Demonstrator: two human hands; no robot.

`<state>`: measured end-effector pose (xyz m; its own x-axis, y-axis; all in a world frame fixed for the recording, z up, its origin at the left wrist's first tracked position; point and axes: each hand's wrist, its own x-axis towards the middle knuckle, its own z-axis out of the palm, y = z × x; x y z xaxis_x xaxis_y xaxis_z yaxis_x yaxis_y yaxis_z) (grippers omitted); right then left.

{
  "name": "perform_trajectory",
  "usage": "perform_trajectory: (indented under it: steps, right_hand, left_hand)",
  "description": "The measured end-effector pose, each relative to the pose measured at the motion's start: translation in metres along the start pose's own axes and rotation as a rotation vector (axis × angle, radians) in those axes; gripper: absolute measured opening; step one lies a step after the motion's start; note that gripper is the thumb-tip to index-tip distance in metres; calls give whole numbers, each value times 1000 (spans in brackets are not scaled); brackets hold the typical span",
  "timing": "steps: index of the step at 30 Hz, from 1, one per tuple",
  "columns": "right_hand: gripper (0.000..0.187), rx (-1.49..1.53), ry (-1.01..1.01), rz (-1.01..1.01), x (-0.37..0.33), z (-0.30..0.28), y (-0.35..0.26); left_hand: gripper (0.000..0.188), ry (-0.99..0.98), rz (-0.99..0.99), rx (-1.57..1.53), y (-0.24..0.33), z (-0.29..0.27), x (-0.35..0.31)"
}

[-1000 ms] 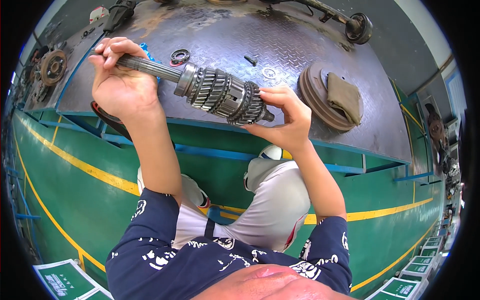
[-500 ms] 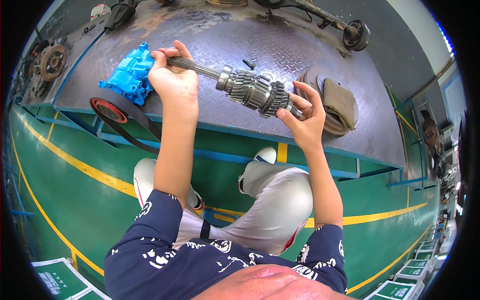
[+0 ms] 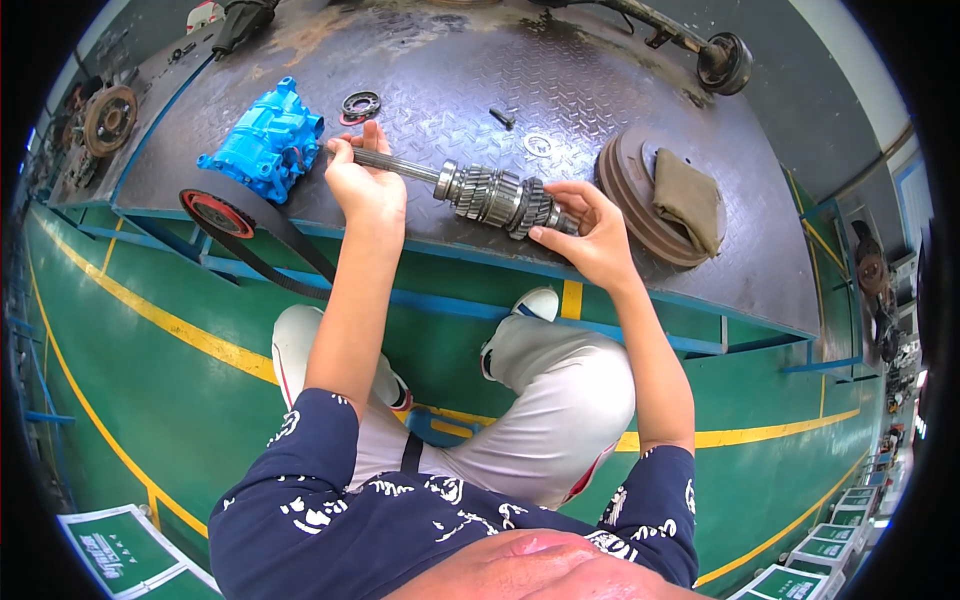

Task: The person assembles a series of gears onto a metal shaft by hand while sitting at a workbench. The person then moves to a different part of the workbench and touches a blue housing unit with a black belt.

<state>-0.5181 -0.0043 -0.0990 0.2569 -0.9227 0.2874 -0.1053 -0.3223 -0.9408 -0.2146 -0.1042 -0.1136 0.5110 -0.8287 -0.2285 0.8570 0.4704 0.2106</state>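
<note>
A metal gear shaft (image 3: 495,197) with several toothed gears lies across both my hands, held over the near part of the steel bench. My left hand (image 3: 368,190) has its fingers round the splined end. At the other end, my right hand (image 3: 592,238) grips the shaft beside the last gear, thumb below and fingers above. A blue-painted housing (image 3: 265,148) stands left of my left hand. Beyond that hand lie a small dark ring (image 3: 361,104) and a dark bolt (image 3: 502,119). Flat on the bench past the gears is a thin washer (image 3: 538,145).
A grooved pulley (image 3: 625,195) with a folded brown cloth (image 3: 688,200) on it sits to the right. At the left edge hangs a black belt (image 3: 277,240) by a red-rimmed wheel (image 3: 217,213). An axle (image 3: 665,40) lies at the far side of the bench (image 3: 450,90).
The gear shaft and both hands have come slightly lower and nearer the bench edge, the right hand also leftward. The ring and washer, mostly hidden before, now show.
</note>
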Motion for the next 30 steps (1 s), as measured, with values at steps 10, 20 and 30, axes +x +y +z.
perform_trajectory:
  steps: [10,20,30]
  right_hand:
    - [82,-322,-13,-127,14,-5,-1]
    - [57,-565,-65,-297,27,22,-23]
    - [53,-661,-74,-323,29,26,-27]
  left_hand:
    - [38,-443,-274,664,101,-12,-28]
    - [26,-531,-162,1250,126,-36,-22]
    - [47,-737,259,1939,155,-22,-92]
